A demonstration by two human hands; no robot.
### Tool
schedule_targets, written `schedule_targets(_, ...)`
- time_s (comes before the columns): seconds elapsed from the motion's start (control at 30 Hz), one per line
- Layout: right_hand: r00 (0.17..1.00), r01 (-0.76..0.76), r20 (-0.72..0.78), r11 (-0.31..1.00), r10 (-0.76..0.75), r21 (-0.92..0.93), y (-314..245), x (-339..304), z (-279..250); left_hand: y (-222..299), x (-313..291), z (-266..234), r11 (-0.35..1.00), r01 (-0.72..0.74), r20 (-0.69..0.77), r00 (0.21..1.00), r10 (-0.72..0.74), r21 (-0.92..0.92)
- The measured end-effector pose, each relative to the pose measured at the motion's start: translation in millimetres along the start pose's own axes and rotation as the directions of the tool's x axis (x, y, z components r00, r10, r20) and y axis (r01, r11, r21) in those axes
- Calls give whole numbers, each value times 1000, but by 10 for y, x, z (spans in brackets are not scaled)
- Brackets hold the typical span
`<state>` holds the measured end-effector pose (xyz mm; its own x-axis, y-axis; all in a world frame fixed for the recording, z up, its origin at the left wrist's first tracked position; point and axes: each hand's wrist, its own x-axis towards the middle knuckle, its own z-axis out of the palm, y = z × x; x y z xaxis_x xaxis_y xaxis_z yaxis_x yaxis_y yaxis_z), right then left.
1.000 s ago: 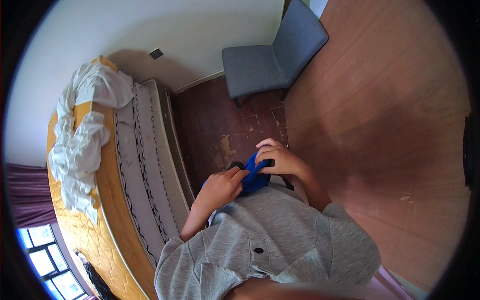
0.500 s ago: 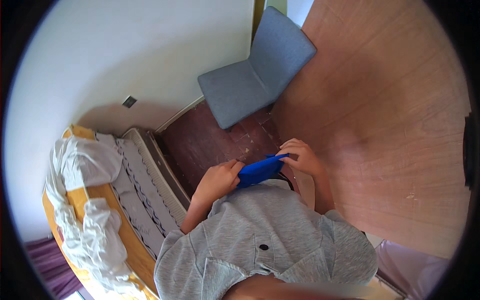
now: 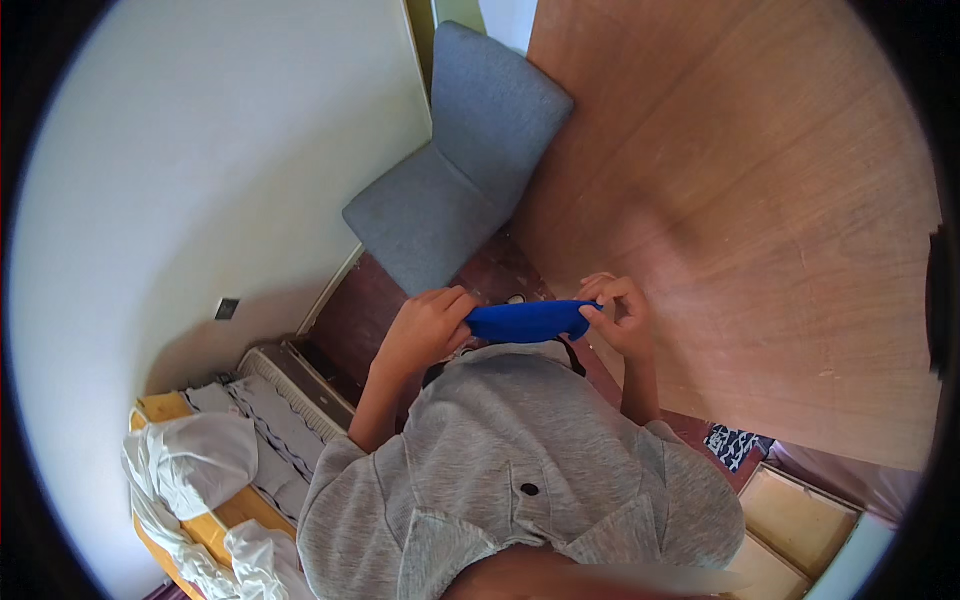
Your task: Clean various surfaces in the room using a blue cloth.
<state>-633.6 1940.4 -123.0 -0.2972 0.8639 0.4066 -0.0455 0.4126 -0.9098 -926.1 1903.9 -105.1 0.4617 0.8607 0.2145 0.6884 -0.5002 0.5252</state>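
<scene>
A strip of bright blue cloth (image 3: 530, 321) stretches between my two hands, in front of my waist. At its left end, my left hand (image 3: 425, 325) has the fingers closed over the fabric. My right hand (image 3: 618, 312) pinches the other end between thumb and fingertips. The cloth looks folded or narrow, and its lower edge droops a little near the right hand. What kind of cloth piece it is, I cannot tell. Below it is the front of my grey shirt (image 3: 520, 420).
A grey padded chair (image 3: 420, 215) stands ahead, beside the white wall (image 3: 220, 130). A large wooden panel (image 3: 740, 220) rises on the right. At lower left, white cloth (image 3: 200, 460) hangs over a yellow wooden frame (image 3: 160, 408). Open wooden compartments (image 3: 800, 510) lie at lower right.
My view has turned and moved, so the chair sits further left and the compartments at lower right now show. The blue cloth has gone from slanted to nearly level, still held at both ends.
</scene>
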Motion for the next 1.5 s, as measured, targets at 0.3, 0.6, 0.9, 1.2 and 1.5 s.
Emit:
schedule_targets(0.3,997,-13,70,993,21,-117,296,817,-410,-684,934,-25,999,-41,-80,996,39,-18)
schedule_targets(0.6,952,-279,-168,951,256,-132,671,1231,-440,-1619,1747,-277,999,-47,85,995,47,-4)
schedule_targets(0.9,647,-372,-714,928,267,10,1658,2139,-384,-2607,3269,-429,966,-241,59,970,237,88)
schedule_targets(1.2,179,-224,-984,974,11,-30,2356,2999,-76,-3391,4834,120,859,-483,-202,837,509,168)
schedule_targets(1.5,151,5,-988,1000,-18,-18,2921,2594,-35,-3625,4749,670,823,-460,-415,713,566,332)
